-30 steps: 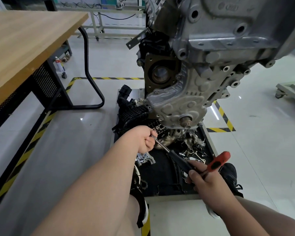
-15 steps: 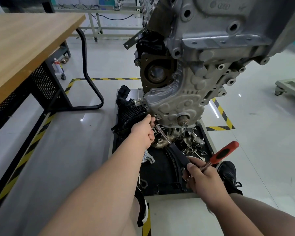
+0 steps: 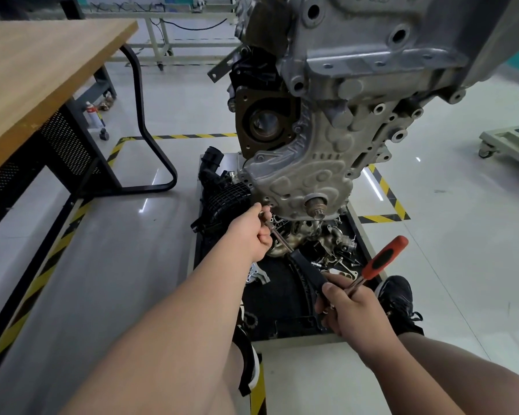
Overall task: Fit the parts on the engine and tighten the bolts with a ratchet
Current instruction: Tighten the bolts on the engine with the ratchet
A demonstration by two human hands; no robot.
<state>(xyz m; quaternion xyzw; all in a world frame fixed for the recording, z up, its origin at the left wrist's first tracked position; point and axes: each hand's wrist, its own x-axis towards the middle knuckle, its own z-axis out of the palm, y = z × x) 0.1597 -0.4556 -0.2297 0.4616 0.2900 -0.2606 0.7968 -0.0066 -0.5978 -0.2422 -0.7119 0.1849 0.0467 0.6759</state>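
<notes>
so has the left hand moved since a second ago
yes: the left hand has gone up, closing on the lower left corner of the engine's silver cover, where its fingers pinch the driver

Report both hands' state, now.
Left hand: pinches the metal shaft of the black-handled tool at the engine cover.
Right hand: grips that tool's handle plus a red-handled tool.

A wooden tabletop point(image 3: 42, 70) stands at left; yellow-black tape point(image 3: 385, 191) marks the glossy floor point(image 3: 462, 250); a wheeled cart point(image 3: 507, 143) sits far right.
</notes>
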